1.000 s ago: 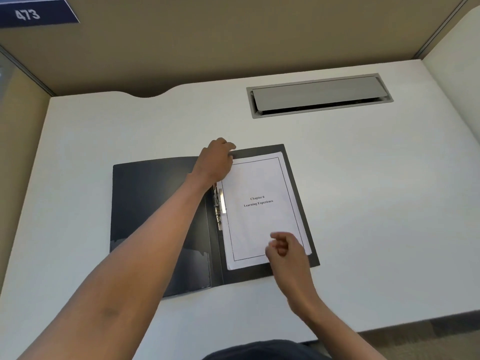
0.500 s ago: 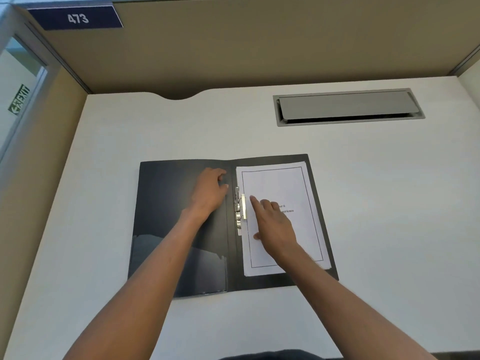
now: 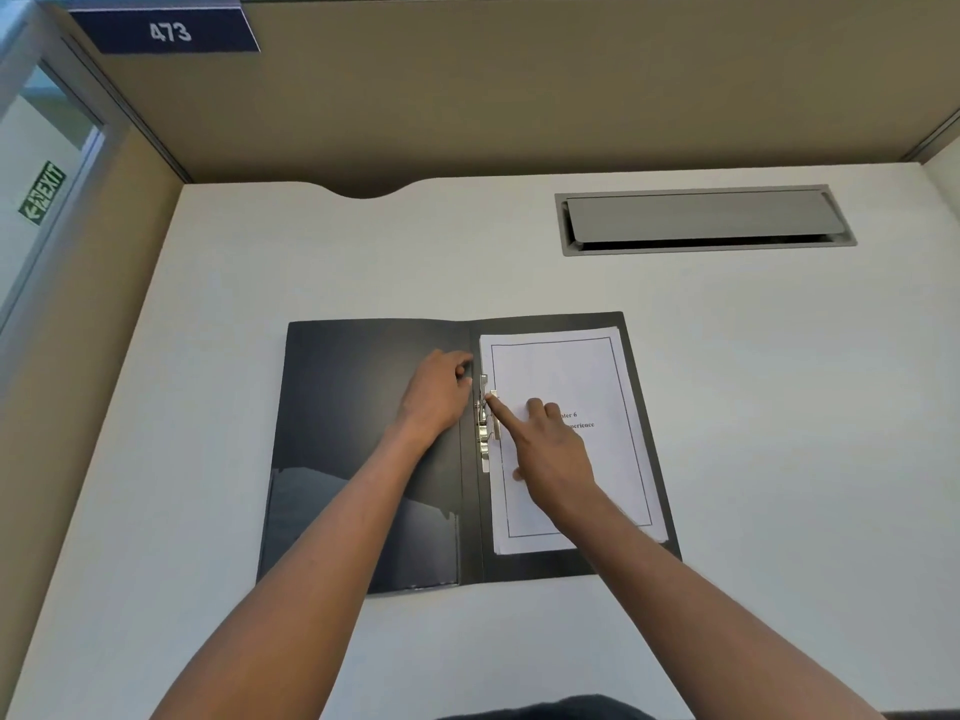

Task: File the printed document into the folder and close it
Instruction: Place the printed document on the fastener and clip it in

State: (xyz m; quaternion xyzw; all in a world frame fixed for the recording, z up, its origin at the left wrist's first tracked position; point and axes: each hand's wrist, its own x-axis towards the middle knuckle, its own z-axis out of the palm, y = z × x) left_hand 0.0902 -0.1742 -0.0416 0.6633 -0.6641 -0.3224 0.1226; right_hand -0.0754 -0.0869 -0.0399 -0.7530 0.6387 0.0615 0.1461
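Observation:
A black folder (image 3: 363, 449) lies open flat on the white desk. The white printed document (image 3: 587, 371) rests on its right half, under the metal spring clip (image 3: 485, 433) along the spine. My left hand (image 3: 436, 394) lies on the left cover right beside the clip, fingers curled, holding nothing. My right hand (image 3: 545, 439) rests on the page with its index finger stretched out, its tip touching the clip's top end. Part of the page's title is hidden under this hand.
The white desk (image 3: 779, 407) has beige partition walls at the back and left. A grey cable flap (image 3: 701, 220) is set into the desk at the back right. A blue plate reading 473 (image 3: 166, 31) hangs at upper left.
My right hand has moved from the page's lower edge up to the clip, index finger now on it. My left hand has slid from the folder's top edge down beside the clip.

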